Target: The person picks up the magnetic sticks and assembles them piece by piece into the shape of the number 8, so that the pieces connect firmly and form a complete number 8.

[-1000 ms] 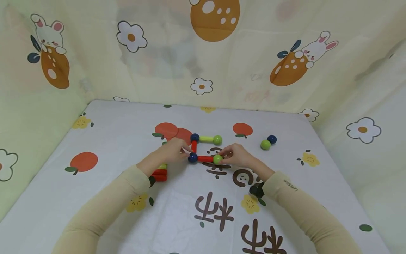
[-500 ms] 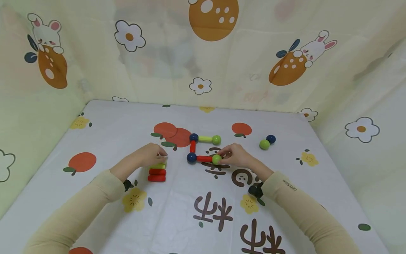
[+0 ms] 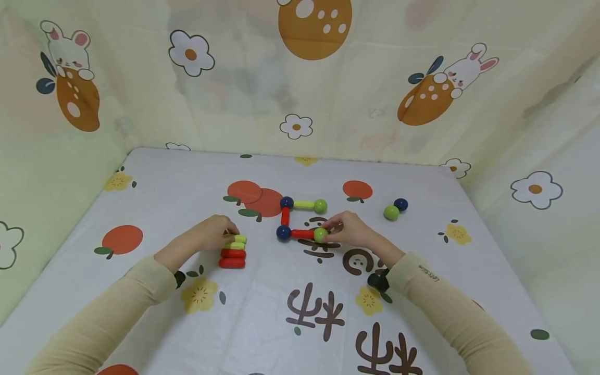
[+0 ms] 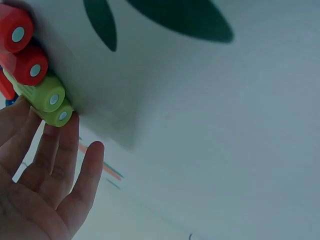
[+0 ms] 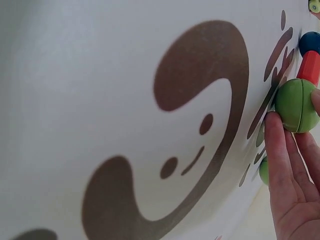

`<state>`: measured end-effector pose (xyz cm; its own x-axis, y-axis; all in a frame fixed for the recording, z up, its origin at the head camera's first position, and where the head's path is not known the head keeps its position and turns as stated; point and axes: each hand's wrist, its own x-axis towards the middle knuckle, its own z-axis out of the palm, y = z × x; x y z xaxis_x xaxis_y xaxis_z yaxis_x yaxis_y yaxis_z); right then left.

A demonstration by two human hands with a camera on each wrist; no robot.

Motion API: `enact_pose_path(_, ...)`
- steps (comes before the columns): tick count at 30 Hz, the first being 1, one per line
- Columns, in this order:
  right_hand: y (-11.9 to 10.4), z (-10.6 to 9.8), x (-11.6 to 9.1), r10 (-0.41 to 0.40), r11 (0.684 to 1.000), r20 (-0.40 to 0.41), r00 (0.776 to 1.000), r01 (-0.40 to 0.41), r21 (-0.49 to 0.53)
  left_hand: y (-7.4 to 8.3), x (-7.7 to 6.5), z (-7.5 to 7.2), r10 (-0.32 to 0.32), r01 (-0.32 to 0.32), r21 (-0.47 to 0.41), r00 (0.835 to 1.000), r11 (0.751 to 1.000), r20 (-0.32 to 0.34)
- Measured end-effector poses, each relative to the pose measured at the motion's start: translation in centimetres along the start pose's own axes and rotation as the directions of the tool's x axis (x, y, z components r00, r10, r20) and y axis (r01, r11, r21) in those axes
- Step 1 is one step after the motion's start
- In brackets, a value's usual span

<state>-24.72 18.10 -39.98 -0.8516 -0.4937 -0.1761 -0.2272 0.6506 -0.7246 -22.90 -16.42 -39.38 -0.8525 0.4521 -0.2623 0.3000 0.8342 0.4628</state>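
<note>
My left hand (image 3: 213, 232) pinches the far yellow-green magnetic stick (image 3: 240, 239) of a short row on the table, its fingertips at the stick's side in the left wrist view. Beside it lie a second yellow-green stick (image 3: 236, 246) and two red sticks (image 3: 232, 253), all with silvery end discs. With thumb and fingers, my right hand (image 3: 351, 229) holds a green ball (image 3: 320, 235). A red stick (image 3: 302, 234) joins that ball to a dark blue ball (image 3: 283, 233). From there another red stick (image 3: 285, 216) runs back to a second blue ball (image 3: 286, 202).
A yellow-green stick (image 3: 304, 205) and a green ball (image 3: 321, 206) extend right from the back blue ball. Farther right, a loose green ball (image 3: 391, 212) lies against a blue ball (image 3: 400, 204). A patterned cloth (image 3: 262, 312) covers the table; curtains hang behind and beside it.
My left hand has left the front blue ball and moved left to the row of sticks, where its fingers now close on the far one. The right hand stays at its green ball.
</note>
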Motion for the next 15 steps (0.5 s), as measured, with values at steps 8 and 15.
enact_pose_path(8,-0.04,0.01,0.08,0.023,1.0,-0.006,1.0,-0.023,-0.013,-0.36,0.1,0.13,0.039,-0.038,0.017,0.999,0.999,-0.023)
enact_pose_path(15,-0.1,0.13,-0.01,0.038,0.999,-0.018,0.999,-0.039,-0.017,-0.1,0.19,0.02,0.044,-0.043,0.045,0.999,0.998,-0.019)
